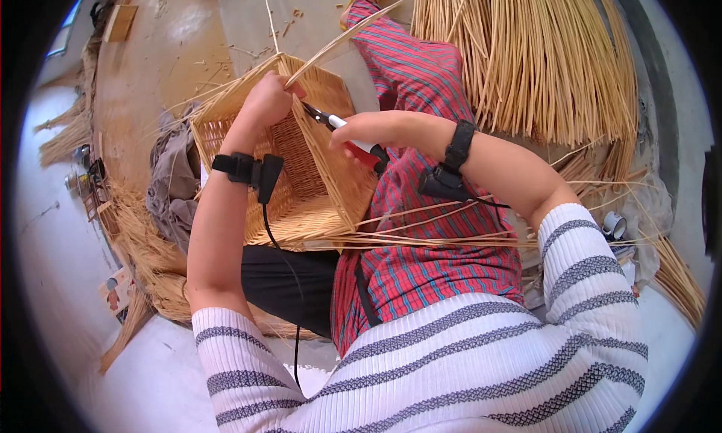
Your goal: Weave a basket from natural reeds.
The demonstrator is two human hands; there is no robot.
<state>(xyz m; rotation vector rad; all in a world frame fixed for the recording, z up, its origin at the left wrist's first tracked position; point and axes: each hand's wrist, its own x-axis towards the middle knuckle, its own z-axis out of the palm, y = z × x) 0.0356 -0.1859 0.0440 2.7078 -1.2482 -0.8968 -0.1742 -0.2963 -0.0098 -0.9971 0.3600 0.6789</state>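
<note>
A woven wicker basket (336,179) with a squared opening rests against my legs, tilted so its inside shows. My left hand (269,100) is closed at its far rim, gripping a long pale willow rod (353,31) that slants up to the right. In my right hand (362,134) are pruning shears (344,123) with white and red handles. Their dark blades point left, at the basket's rim beside my left fingers. Whether the blades touch a rod is too small to tell. Several thin rods (444,243) stick out from the basket across my lap.
A large bundle of peeled rods (541,64) lies at the far right. Grey cloth (171,179) is bunched left of the basket. Small offcuts (289,19) are scattered on the floor ahead. A metal cup (614,225) stands at right. Black cables run from my wrist straps.
</note>
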